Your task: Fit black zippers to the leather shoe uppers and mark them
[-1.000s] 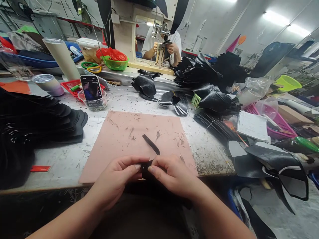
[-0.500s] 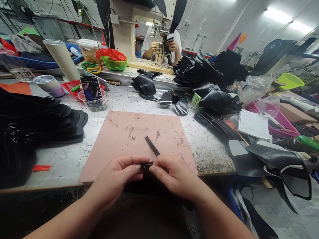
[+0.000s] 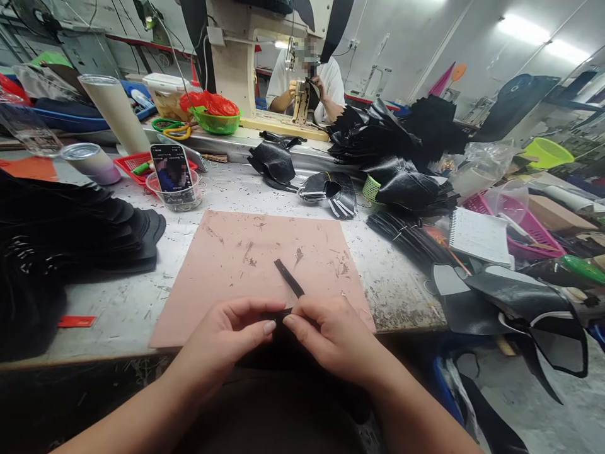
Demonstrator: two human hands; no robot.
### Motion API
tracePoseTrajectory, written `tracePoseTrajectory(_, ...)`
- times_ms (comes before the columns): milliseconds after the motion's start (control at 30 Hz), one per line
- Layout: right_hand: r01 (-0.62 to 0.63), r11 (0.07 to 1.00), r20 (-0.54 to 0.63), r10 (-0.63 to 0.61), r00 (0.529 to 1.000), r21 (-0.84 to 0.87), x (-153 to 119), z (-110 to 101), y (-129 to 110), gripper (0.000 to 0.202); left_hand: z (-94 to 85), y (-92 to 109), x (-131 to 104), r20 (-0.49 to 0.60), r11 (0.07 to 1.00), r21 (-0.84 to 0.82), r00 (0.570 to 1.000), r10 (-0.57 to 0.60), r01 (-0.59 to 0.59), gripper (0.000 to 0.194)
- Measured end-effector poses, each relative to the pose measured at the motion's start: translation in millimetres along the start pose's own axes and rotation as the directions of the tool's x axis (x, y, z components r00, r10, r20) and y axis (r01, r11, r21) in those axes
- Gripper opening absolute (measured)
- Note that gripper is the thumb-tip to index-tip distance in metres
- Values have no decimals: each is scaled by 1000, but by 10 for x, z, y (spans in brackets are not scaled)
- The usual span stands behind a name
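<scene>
Over the pink mat (image 3: 227,265) — left hand (image 3: 222,343) and right hand (image 3: 331,334) pinch a black strip (image 3: 289,279). Its free end slants up over the mat.

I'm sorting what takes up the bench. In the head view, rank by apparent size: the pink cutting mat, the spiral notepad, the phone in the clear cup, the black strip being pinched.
Largest to smallest:
1. pink cutting mat
2. spiral notepad
3. phone
4. black strip, partly hidden by the left hand and right hand

The notepad and phone lie farther off, so their order is less sure.

A phone (image 3: 172,171) stands in a clear tub behind the pink mat (image 3: 246,252); a notebook (image 3: 478,238) lies to its right.
</scene>
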State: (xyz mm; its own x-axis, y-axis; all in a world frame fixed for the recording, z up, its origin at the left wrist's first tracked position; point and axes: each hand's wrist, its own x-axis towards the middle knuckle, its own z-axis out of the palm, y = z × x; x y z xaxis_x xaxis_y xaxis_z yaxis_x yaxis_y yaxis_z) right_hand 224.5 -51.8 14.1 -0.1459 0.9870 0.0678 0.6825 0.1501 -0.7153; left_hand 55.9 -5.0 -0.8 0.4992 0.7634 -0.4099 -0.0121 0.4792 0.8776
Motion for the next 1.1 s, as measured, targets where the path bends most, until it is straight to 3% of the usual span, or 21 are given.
tracePoseTrajectory(300,5,1000,-16,-5,1000,26,-52,11,2,26,57,-50,-19,-101,999,17,994,29,-27,17)
tracePoseTrajectory(500,77,997,-72,-77,994,-11,-77,-17,41,11,43,-111,-44,-142,996,11,986,85,-84,14)
tracePoseTrajectory(633,118,991,-47,-121,992,-65,-70,-9,55,14,2,-23,-17,-57,992,110,996,62,-55,15)
tracePoseTrajectory(767,169,979,-10,-171,985,-111,-83,12,52,14,-21,140,32,87,928,373,996,-10,-23,17)
tracePoseTrajectory(900,189,971,-13,-193,981,-146,-105,10,54,10,-14,235,49,69,815,578,998,1,-41,12)
tracePoseTrajectory(1100,181,974,-39,-188,981,-136,-102,13,87,9,-54,216,88,143,812,582,988,-62,-33,9)
